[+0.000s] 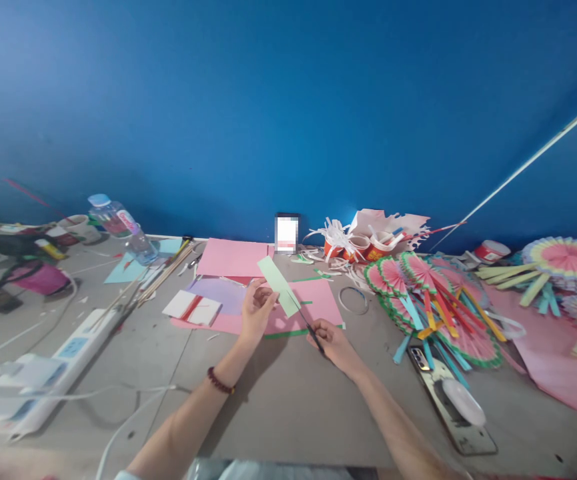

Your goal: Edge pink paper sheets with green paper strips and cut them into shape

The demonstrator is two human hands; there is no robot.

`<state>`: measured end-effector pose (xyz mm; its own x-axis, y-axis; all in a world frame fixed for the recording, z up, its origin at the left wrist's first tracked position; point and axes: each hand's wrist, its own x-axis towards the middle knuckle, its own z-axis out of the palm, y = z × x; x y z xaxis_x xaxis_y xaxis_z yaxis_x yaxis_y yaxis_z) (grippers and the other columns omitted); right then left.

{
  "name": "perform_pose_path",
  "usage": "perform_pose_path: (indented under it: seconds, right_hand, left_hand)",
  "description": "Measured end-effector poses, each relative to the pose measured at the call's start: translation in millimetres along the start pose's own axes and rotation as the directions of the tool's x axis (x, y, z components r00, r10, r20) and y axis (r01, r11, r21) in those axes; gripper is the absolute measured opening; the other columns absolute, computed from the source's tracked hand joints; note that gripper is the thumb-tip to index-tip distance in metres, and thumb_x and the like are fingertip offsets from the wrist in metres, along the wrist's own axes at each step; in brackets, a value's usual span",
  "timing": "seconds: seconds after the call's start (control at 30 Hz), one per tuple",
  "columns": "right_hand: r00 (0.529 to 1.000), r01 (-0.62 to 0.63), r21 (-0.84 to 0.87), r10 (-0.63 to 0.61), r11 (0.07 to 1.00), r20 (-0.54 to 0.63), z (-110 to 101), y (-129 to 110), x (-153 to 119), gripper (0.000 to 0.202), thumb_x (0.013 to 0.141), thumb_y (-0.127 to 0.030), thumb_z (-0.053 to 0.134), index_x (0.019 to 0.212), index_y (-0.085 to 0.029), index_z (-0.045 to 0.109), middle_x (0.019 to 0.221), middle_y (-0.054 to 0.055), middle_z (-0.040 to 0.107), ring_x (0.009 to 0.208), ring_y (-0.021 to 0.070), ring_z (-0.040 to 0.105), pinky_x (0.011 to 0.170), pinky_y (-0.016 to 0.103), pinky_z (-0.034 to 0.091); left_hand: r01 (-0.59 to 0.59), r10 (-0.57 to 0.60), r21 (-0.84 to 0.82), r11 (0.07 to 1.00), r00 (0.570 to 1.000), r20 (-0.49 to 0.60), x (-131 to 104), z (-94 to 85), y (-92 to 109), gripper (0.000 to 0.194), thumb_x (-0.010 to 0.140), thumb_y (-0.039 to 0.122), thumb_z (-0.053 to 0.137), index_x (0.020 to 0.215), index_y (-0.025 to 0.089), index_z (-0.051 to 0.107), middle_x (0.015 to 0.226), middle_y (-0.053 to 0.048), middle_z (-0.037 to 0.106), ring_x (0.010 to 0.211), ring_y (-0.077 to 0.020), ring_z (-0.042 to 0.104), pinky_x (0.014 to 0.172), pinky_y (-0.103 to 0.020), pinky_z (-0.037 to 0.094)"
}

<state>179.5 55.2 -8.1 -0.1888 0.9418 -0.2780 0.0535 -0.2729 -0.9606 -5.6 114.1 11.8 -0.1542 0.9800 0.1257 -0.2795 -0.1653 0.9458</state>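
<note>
A strip of light green paper (278,287) is pinched in my left hand (258,305), held at a slant over the table. My right hand (329,337) grips a pair of dark scissors (312,328), whose blades reach the strip's right edge. Beneath both hands lies pink paper (321,300) with green pieces along its edges, and a lilac sheet (225,297) partly covers it on the left. Beside my left hand rests a white block with a red band (193,309).
Pleated paper fans (438,293) with ribbons pile up on the right, near a phone (451,400). Red paper cups (368,248) with white scraps stand by the blue wall. On the left are a plastic bottle (123,223) and a power strip (68,363) with trailing cables.
</note>
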Motion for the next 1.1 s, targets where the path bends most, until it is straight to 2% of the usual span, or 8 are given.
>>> perform_pose_path:
  seconds: [0.2,0.6,0.9,1.1]
  right_hand:
    - [1.0,-0.002,-0.002,0.002,1.0,-0.013,2.5,-6.5,-2.0,0.045,0.059,-0.056,0.07,0.068,-0.021,0.045,0.052,-0.009,0.033,0.048,0.0066,0.026,0.048,0.022,0.018]
    - [1.0,0.009,0.005,-0.009,1.0,-0.029,0.8,-2.9,-0.4,0.042,0.058,-0.051,0.072,0.066,-0.02,0.045,0.052,-0.008,0.036,0.047,0.0062,0.028,0.048,0.022,0.018]
    - [0.999,-0.023,-0.046,0.021,0.999,-0.039,3.7,-16.1,-5.5,0.042,0.058,-0.054,0.069,0.065,-0.021,0.044,0.047,-0.01,0.033,0.043,0.0058,0.026,0.044,0.022,0.018]
    - [0.999,-0.036,-0.034,0.034,0.999,-0.039,2.5,-11.0,-4.2,0.038,0.06,-0.048,0.069,0.064,-0.021,0.043,0.045,-0.01,0.034,0.041,0.0054,0.027,0.043,0.021,0.018]
  left_hand:
    - [0.014,-0.014,-0.011,1.0,1.0,0.001,-0.5,-0.1,-0.5,0.042,0.068,0.028,0.073,0.104,0.021,0.053,0.067,0.005,0.057,0.059,-0.0094,0.058,0.051,-0.02,0.046]
    - [-0.001,0.001,-0.014,1.0,1.0,0.004,0.4,-0.5,-0.7,0.043,0.067,0.03,0.074,0.103,0.02,0.053,0.066,0.005,0.057,0.058,-0.0089,0.057,0.051,-0.019,0.045]
    - [0.007,-0.007,0.007,1.0,1.0,-0.004,-1.9,0.2,1.2,0.042,0.068,0.03,0.073,0.104,0.021,0.054,0.068,0.005,0.057,0.059,-0.0084,0.056,0.053,-0.019,0.046]
    - [0.016,-0.016,0.009,1.0,1.0,-0.016,-0.7,-0.6,-1.3,0.043,0.067,0.03,0.074,0.104,0.02,0.054,0.066,0.006,0.056,0.058,-0.0085,0.057,0.051,-0.018,0.045]
